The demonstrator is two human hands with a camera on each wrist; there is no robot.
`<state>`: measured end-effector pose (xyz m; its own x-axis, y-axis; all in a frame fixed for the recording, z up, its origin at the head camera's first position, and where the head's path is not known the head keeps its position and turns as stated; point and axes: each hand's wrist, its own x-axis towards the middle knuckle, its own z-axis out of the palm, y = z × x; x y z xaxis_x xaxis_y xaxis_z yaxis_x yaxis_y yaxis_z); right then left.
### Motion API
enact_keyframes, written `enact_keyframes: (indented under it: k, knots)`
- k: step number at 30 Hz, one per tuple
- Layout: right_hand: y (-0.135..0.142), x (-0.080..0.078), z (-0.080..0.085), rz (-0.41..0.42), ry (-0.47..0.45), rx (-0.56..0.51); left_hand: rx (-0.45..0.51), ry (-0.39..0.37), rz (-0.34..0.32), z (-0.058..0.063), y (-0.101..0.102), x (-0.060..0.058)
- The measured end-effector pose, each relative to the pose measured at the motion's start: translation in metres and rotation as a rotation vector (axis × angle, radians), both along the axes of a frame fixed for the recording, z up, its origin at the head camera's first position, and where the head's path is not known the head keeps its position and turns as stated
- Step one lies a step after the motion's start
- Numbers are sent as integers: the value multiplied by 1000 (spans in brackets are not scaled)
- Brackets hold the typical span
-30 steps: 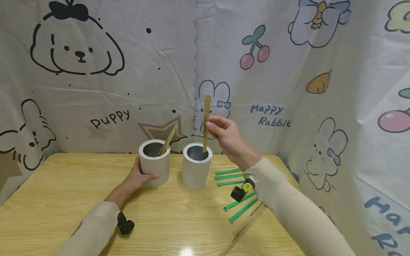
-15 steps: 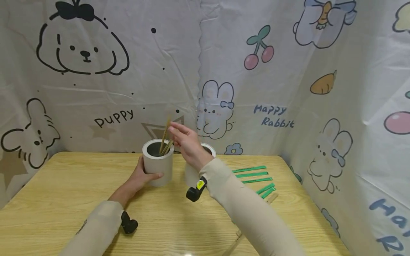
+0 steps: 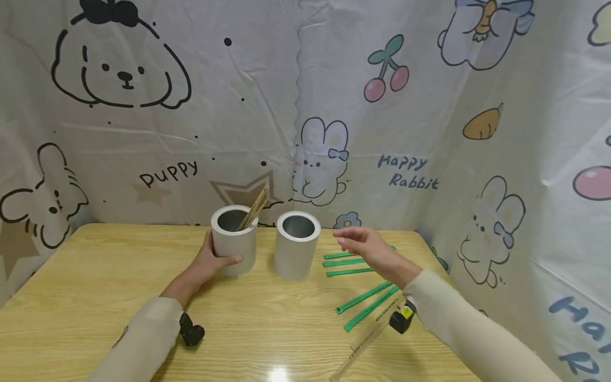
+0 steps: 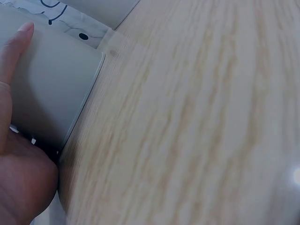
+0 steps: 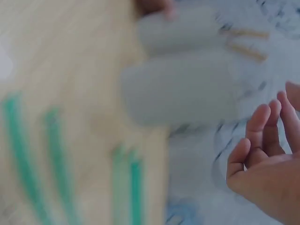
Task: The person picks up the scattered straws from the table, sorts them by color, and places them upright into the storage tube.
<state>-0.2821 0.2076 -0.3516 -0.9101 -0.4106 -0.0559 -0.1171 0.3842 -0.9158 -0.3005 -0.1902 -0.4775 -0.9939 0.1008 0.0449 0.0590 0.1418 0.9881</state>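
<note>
Left hand (image 3: 204, 265), fingers clasping white cylinder (image 3: 234, 249); right hand (image 3: 372, 250), fingers loosely bent, near green strips (image 3: 363, 297); white cloth (image 3: 267, 106): "PUPPY", "Happy Rabbit".

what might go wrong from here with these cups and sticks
The tan sticks lean out of the held cup and could spill if the left hand tilts it. The other cup stands unheld, so the right hand might knock it, or brush the loose green sticks aside.

table (image 3: 258, 329): glossy wood grain | cups (image 3: 234, 252): smooth, matt | backdrop (image 3: 267, 101): creased cloth
</note>
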Motion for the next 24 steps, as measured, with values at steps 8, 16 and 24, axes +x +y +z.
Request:
enact_keyframes:
  k: [8,16,24]
  knots:
    - [83,29,-58,192,-24,173,-17,-22,6,0,0,-1]
    - [99,39,-85,433,85,180,-62,-30,8,1,-2,-1]
    - [98,40,-89,424,97,283,-63,-36,7,0,-1,-1]
